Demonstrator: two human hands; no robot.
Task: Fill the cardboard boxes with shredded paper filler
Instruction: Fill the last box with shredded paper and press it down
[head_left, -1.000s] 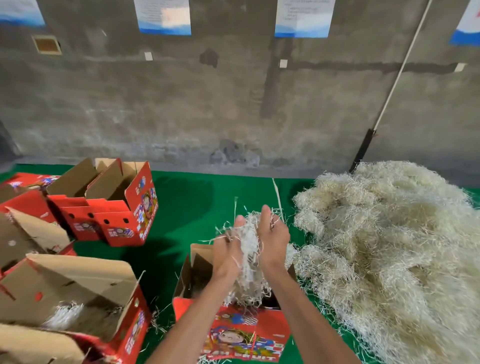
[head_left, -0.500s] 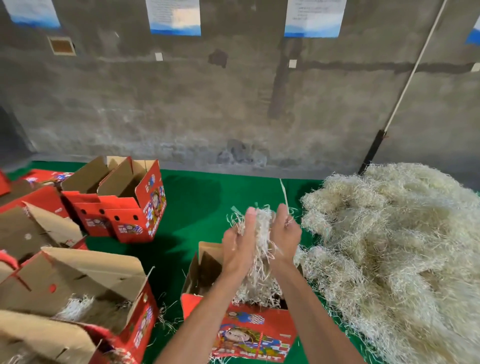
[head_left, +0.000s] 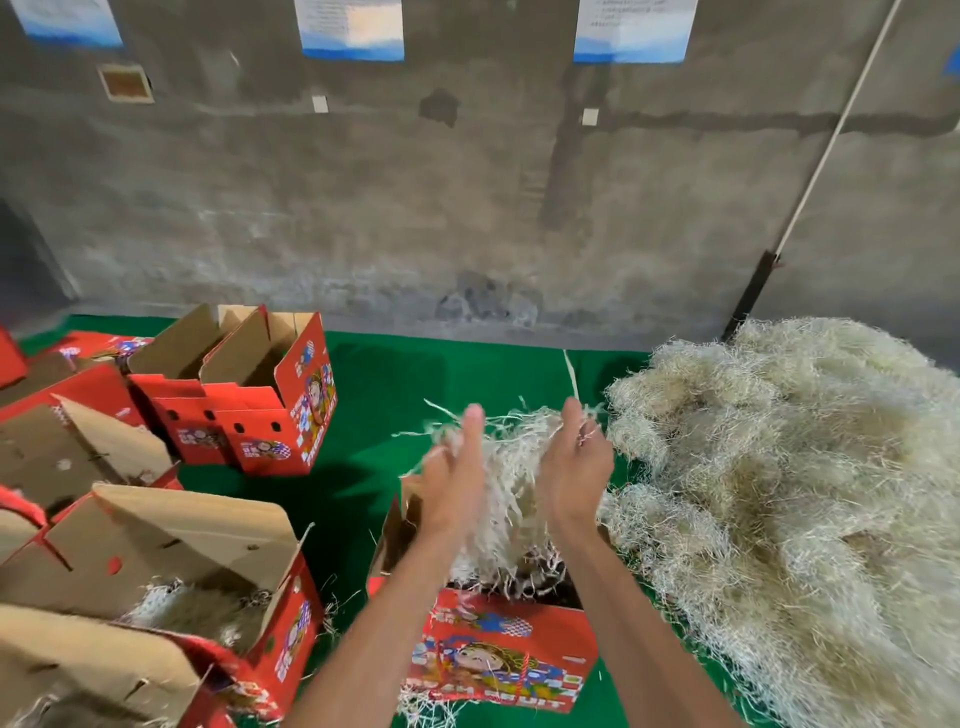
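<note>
A single wide-angle view looked out from the person's head, facing forward and tilted down. Both forearms entered from the bottom edge, close to the lens. The green counter (head_left: 467, 374) filled the lower half; a grey wall (head_left: 467, 208) stood straight ahead across the upper half. Straight lines bowed toward the edges. No second view shared the scene.
</note>
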